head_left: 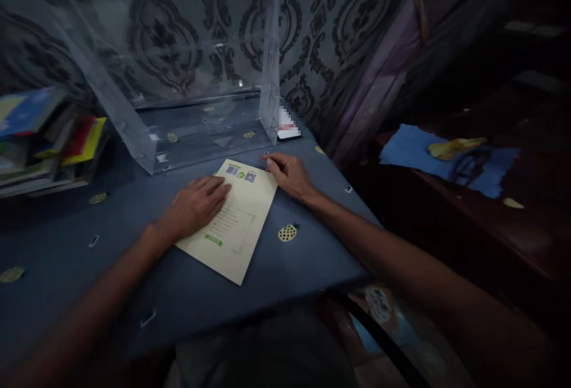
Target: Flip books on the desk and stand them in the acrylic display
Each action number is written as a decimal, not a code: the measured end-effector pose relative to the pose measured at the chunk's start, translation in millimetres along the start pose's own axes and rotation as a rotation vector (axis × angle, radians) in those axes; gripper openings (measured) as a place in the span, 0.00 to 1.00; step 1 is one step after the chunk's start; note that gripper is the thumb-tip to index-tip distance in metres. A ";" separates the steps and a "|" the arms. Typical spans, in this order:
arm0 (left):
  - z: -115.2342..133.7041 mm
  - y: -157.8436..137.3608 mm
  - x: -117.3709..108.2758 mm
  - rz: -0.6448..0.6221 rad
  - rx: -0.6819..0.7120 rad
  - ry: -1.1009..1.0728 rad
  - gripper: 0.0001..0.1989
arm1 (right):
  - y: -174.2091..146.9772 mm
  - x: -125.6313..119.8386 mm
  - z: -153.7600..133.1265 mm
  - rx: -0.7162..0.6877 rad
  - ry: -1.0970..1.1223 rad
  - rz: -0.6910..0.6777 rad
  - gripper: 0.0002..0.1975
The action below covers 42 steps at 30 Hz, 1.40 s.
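A cream booklet is lying on the desk before the clear acrylic rack, long axis pointing toward its right end; left hand is resting flat on it, grip unclenched; right hand, nearer the rack, is curling at its corner, any pinch unclear

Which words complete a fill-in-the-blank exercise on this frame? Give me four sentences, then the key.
1. The left hand lies on the pale booklet, which shows a barcode and a square ____ code.
2. The right hand is at the booklet's far ____ corner.
3. The tablecloth is printed with yellow ____.
4. The stack of books sits to the ____ of the clear plastic stand.

Missing words: QR; right; pineapples; left.
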<state>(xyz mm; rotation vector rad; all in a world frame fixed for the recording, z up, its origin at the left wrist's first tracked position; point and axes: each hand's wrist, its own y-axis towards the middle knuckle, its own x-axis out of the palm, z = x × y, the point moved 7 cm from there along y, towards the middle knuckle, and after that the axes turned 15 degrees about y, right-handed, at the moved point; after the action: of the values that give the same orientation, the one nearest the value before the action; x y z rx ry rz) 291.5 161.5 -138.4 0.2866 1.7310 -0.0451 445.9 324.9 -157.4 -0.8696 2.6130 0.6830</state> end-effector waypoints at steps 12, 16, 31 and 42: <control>24.2 42.4 12.4 0.005 -0.201 -0.036 0.24 | -4.6 -1.3 -11.8 0.001 -0.006 -0.028 0.17; 7.6 56.0 18.9 -0.004 -0.224 -0.072 0.23 | -4.7 1.7 -14.3 -0.024 -0.083 -0.044 0.15; -32.2 44.6 23.0 0.239 -0.365 -0.459 0.31 | 27.2 42.9 -22.4 -0.287 0.156 -0.428 0.28; -30.1 43.8 27.1 0.180 -0.401 -0.387 0.34 | 53.2 58.8 -4.8 -0.285 0.139 -0.517 0.30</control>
<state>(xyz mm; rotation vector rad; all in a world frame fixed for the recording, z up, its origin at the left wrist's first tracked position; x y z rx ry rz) 267.9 214.2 -153.6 0.1240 1.2893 0.3535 366.8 331.6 -159.9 -1.6500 2.2717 0.8728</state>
